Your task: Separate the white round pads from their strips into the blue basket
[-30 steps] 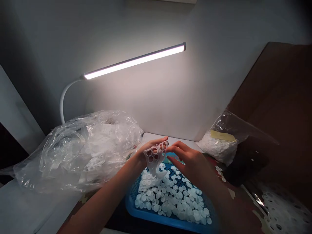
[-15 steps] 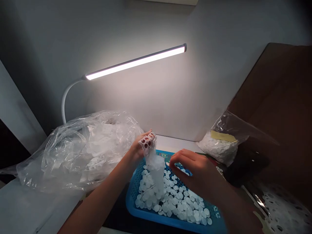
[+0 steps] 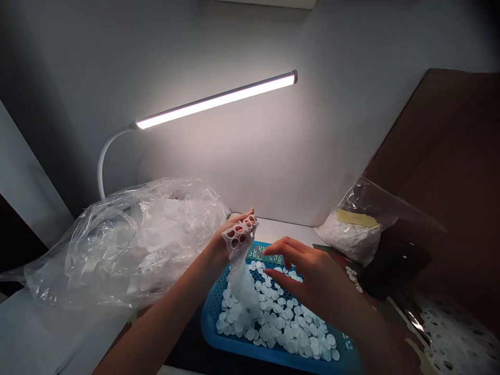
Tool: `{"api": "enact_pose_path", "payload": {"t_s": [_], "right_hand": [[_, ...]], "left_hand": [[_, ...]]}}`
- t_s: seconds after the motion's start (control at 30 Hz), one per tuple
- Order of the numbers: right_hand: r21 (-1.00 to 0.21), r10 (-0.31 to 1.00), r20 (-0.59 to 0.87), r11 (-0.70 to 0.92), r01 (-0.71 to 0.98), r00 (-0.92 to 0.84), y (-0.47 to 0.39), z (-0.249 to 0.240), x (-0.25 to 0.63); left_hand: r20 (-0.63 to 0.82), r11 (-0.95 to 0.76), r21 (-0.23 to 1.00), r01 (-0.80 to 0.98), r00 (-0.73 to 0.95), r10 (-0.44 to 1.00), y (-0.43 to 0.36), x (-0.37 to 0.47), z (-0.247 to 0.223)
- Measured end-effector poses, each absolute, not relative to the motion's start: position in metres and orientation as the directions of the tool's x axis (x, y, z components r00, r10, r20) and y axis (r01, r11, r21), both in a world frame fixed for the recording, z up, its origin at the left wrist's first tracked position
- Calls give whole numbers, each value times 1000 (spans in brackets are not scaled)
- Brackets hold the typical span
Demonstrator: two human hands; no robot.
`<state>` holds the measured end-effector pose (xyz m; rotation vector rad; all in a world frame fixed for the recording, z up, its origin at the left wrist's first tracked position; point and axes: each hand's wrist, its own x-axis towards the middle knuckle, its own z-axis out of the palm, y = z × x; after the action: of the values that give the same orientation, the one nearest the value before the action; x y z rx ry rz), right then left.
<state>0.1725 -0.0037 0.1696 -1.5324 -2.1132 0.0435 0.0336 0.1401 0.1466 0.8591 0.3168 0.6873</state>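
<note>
A white sheet with punched round holes [image 3: 239, 234] is gripped in my left hand [image 3: 223, 238], its lower part hanging as a translucent, blurred strip over the basket. Beneath lies a blue plastic basket [image 3: 234, 344] with perforated walls, holding a layer of small white discs [image 3: 289, 323]. My right hand [image 3: 308, 265] hovers over the basket's right side, thumb and fingers apart, with nothing seen between them. A gap separates it from the hanging sheet. The palm side of my left hand is partly hidden behind the sheet.
A large clear plastic bag [image 3: 156, 245] of white pieces fills the left side. At right stands a clear bag [image 3: 351, 239] of white bits with a yellow label. A few discs [image 3: 353, 278] lie beside the basket; more holed sheet [image 3: 461, 338] sits lower right. A lit lamp [image 3: 219, 100] hangs above.
My left hand has turned the sheet slightly rightward, and its hanging part has swung. My right hand's fingers have spread apart; the small white piece at its fingertips no longer shows.
</note>
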Motion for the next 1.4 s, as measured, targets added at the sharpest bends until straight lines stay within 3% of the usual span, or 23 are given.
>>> {"api": "enact_pose_path", "payload": {"t_s": [0.1, 0.17, 0.27, 0.37, 0.53, 0.67, 0.73, 0.83, 0.97, 1.17, 1.27, 1.4], "right_hand": [[-538, 898, 439, 249, 805, 15, 1, 166, 168], [-715, 928, 360, 212, 666, 92, 6, 163, 170], [-900, 984, 136, 171, 401, -115, 17, 158, 177], [-979, 957, 87, 134, 156, -276, 26, 156, 186], [-988, 972, 113, 133, 85, -204, 25, 164, 191], [-983, 977, 115, 137, 122, -178, 19, 171, 193], [-981, 976, 112, 139, 135, -186, 18, 171, 193], [-976, 969, 140, 170, 134, -206, 17, 170, 194], [-962, 973, 176, 202, 185, -148, 19, 168, 195], [-940, 978, 210, 207, 271, -19, 23, 164, 194], [-908, 952, 288, 235, 347, 108, 26, 160, 194], [-780, 833, 473, 243, 577, 288, 26, 158, 189]], "left_hand": [[0, 503, 741, -444, 750, 661, 126, 38, 150], [12, 542, 709, -452, 775, 632, 118, 39, 153], [35, 556, 706, -439, 806, 591, 110, 37, 160], [33, 432, 790, -436, 734, 679, 112, 31, 164], [16, 243, 925, -293, 669, 743, 130, 27, 156], [163, -57, 981, -185, 630, 759, 134, 34, 147], [217, -181, 975, -126, 694, 686, 127, 35, 147], [169, -287, 958, -12, 833, 527, 110, 32, 153], [163, -354, 933, 66, 800, 578, 95, 30, 158], [316, -477, 879, 29, 712, 627, 93, 38, 153], [377, -482, 876, -26, 662, 648, 92, 40, 151], [382, -434, 897, -87, 646, 660, 91, 41, 150]]}}
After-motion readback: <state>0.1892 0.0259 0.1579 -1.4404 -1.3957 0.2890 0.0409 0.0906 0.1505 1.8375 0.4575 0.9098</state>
